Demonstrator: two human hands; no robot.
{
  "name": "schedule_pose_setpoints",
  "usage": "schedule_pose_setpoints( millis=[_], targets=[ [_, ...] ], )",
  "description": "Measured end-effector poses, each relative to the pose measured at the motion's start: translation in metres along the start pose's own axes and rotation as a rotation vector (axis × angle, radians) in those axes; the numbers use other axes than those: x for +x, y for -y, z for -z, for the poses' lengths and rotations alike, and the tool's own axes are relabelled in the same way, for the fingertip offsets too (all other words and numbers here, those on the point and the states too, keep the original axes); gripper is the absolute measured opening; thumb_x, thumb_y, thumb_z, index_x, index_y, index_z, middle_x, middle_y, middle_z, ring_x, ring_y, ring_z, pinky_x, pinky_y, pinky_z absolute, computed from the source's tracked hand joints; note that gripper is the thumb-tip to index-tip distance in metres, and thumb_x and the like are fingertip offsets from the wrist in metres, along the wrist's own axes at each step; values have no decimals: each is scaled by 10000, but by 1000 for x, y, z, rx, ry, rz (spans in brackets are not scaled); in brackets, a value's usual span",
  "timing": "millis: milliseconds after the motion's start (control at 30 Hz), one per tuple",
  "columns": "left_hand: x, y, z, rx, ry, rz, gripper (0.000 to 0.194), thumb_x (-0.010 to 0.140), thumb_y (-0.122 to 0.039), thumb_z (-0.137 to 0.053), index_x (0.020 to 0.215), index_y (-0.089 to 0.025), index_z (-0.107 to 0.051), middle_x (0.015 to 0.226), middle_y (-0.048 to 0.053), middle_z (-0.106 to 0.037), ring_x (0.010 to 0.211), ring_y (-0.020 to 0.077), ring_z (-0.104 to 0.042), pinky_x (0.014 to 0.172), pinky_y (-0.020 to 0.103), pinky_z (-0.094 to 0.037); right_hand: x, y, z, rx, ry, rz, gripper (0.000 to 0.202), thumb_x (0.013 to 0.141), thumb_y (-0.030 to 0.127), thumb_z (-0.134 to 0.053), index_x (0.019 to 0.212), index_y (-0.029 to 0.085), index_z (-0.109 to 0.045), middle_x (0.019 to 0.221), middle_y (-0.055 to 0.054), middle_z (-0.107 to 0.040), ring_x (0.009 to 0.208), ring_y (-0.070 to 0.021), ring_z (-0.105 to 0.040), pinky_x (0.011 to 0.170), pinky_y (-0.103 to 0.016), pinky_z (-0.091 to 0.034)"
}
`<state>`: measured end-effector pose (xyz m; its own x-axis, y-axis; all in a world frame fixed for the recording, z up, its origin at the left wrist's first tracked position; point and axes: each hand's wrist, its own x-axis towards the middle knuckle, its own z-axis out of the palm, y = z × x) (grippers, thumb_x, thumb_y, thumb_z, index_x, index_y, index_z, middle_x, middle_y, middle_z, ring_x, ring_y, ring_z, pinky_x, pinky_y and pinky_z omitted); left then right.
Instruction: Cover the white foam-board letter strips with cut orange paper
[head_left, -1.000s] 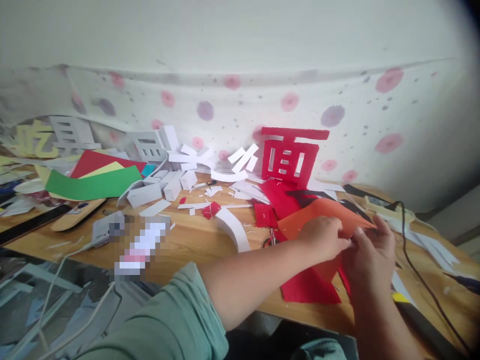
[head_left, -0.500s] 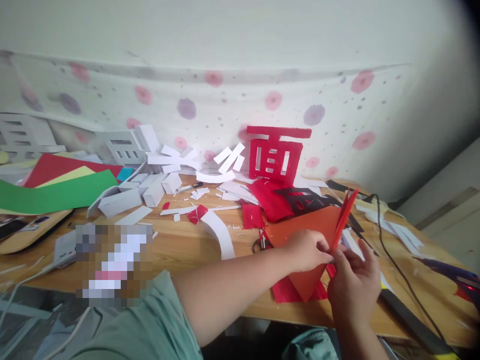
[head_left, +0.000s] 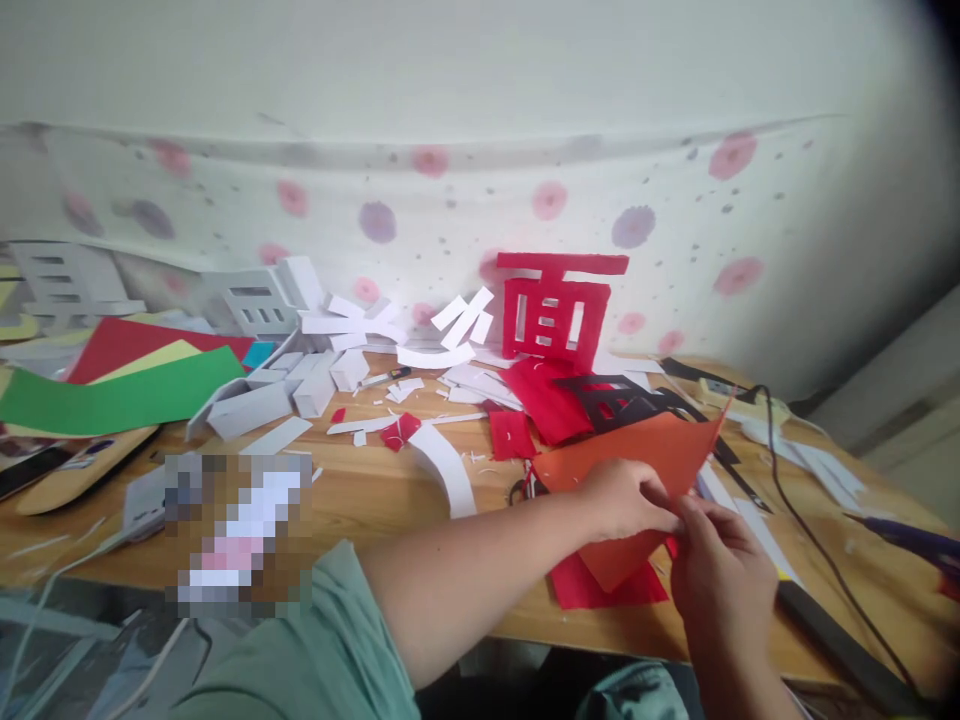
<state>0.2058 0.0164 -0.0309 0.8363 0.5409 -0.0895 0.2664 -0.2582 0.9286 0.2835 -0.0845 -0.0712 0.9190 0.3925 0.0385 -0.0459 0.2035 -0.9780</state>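
Observation:
An orange sheet of paper (head_left: 622,450) is held up at a slant above the table's right half. My left hand (head_left: 630,505) pinches its edge between thumb and fingers. Close beside it, my right hand (head_left: 724,570) grips the same edge, thumb on top. Below the sheet lies red paper (head_left: 607,590), partly covered. Scissors (head_left: 517,490) with dark handles rest left of the sheet, half hidden. A red cut-out character (head_left: 555,315) stands upright against the back cloth.
A glue gun (head_left: 911,543) lies at the right edge, with a dark cable (head_left: 795,510) near it. White paper strips (head_left: 446,470), white folded boxes (head_left: 251,408) and a box cutter (head_left: 386,376) are scattered about. Green paper (head_left: 127,395) sits at the left. A black strip (head_left: 840,635) lies front right.
The orange sheet's right edge, seen as a narrow upright fold before, has tilted right and flattened out. My right hand's fingers have curled in, and both hands have shifted slightly right.

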Motion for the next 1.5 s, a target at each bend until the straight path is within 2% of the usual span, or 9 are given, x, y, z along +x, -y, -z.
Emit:
schedule_pose_setpoints(
  millis=[233, 467, 600, 800, 1033, 1167, 1300, 1400, 1500],
  targets=[
    [-3, -4, 4, -146, -31, -44, 283, 617, -316, -803, 794, -159, -649, 793, 10, -666, 742, 142, -609, 682, 266, -462, 4, -4, -5, 174, 22, 46, 311, 626, 378, -820, 769, 153, -660, 700, -11, -675, 634, -162, -638, 631, -299, -523],
    [-3, -8, 8, -205, -1, -61, 190, 648, -219, -774, 758, -146, -637, 741, -3, -648, 705, 122, -593, 695, 262, -468, 2, -1, -6, 174, 27, 53, 287, 648, 374, -812, 780, 157, -677, 728, -9, -681, 659, -153, -632, 659, -291, -523],
    [-3, -9, 9, -179, 1, -80, 118, 676, -190, -723, 742, -145, -637, 736, -6, -645, 704, 114, -590, 697, 252, -463, 4, -4, -5, 237, 32, 49, 311, 632, 382, -822, 780, 157, -666, 729, -10, -672, 685, -162, -636, 691, -314, -527],
    [-6, -11, 5, -83, -13, -112, 112, 686, -250, -665, 689, -151, -613, 683, -19, -612, 661, 117, -556, 631, 240, -427, 3, -4, -2, 115, 22, 114, 298, 661, 385, -795, 805, 160, -664, 750, -18, -673, 701, -166, -630, 708, -325, -518],
    [-10, -18, 3, 44, -57, -113, 53, 664, -216, -619, 651, -168, -603, 672, -10, -622, 658, 130, -555, 613, 241, -411, -4, 4, -7, 100, 52, 139, 314, 662, 365, -788, 860, 162, -654, 819, -47, -681, 765, -190, -644, 749, -367, -526],
    [-13, -28, 15, 70, -104, -66, 47, 655, -198, -603, 627, -170, -578, 626, -18, -590, 599, 120, -523, 545, 232, -373, 1, 4, -6, 167, 73, 144, 391, 595, 270, -799, 929, 184, -615, 853, -13, -638, 773, -153, -617, 743, -332, -528],
    [-18, -41, 41, 79, -174, -15, 50, 643, -184, -575, 609, -178, -539, 594, -28, -533, 547, 108, -474, 487, 225, -330, 11, -2, 7, 226, 49, 53, 457, 550, 186, -775, 961, 203, -575, 825, 28, -591, 748, -123, -597, 716, -289, -524],
    [-22, -45, 55, 78, -202, -7, 69, 649, -173, -561, 606, -185, -508, 569, -41, -493, 509, 94, -436, 467, 219, -308, 13, -4, 15, 200, 40, -8, 476, 588, 232, -770, 1016, 221, -561, 881, 21, -592, 764, -131, -603, 684, -288, -524],
    [-24, -41, 57, 87, -207, 19, 58, 655, -170, -548, 623, -192, -506, 527, -48, -468, 453, 90, -408, 436, 220, -278, 12, -2, 16, 137, 57, 7, 543, 644, 314, -761, 1131, 257, -528, 1011, 4, -580, 845, -151, -610, 688, -291, -519]
  ],
)
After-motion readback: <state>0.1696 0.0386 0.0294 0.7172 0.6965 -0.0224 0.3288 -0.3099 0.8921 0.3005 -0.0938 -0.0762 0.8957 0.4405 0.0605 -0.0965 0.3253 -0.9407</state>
